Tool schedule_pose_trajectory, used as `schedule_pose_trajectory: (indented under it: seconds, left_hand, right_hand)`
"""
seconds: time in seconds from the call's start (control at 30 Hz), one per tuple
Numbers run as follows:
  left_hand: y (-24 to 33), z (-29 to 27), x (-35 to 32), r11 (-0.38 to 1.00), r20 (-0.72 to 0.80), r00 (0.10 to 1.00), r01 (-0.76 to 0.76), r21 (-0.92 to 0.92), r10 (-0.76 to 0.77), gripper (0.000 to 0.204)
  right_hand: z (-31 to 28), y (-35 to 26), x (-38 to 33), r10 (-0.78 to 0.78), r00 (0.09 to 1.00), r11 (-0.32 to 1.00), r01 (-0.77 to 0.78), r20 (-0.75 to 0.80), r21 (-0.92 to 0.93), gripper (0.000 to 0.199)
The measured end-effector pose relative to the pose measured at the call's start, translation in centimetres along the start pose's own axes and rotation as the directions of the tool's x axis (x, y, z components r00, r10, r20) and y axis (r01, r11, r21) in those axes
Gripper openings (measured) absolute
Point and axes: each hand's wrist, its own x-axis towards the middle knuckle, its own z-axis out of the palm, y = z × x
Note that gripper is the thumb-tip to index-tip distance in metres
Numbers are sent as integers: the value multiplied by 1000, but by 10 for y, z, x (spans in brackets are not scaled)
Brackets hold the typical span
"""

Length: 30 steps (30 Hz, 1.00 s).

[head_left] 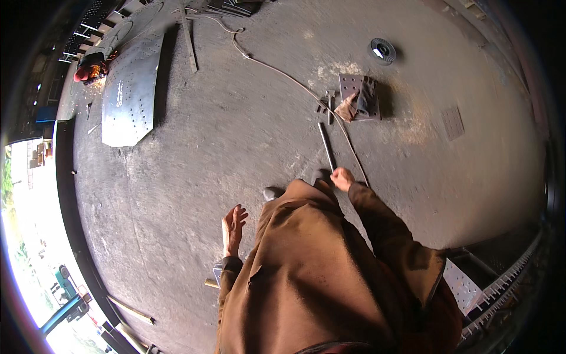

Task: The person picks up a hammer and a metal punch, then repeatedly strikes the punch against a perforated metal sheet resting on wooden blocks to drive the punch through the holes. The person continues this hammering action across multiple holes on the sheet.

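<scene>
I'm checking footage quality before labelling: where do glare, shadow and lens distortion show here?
Head view: the doorway at left is washed out nearly white, and the dark strip beside it bows; head view: the big metal plate glares at its near end, shadowed along its right edge; head view: the right hand and rod are readable.

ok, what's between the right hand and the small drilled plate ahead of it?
Head view: grey floor, crossed by a thin pale cable. The metal rod in the right hand points left of the drilled plate.
</scene>
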Motion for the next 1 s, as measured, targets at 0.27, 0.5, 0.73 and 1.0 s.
schedule_pose_trajectory:
  seconds: [0.27,0.5,0.73,1.0]
  left_hand:
    - [-107,-95,31,987,-67,985,156,-30,-158,66]
    - [-246,-156,-9,953,-179,938,278,-120,-296,56]
    - [-340,-219,-50,820,-355,794,287,-496,-493,45]
    - [-349,-228,0,408,-261,608,114,-906,-749,38]
  right_hand:
    - [27,-13,-72,192,906,942,-277,377,188,39]
    - [53,-82,-33,235,962,950,-258,140,178,26]
    - [120,-227,10,-74,997,993,75,15,-89,24]
    - [147,-386,41,113,916,994,-100,384,-53,23]
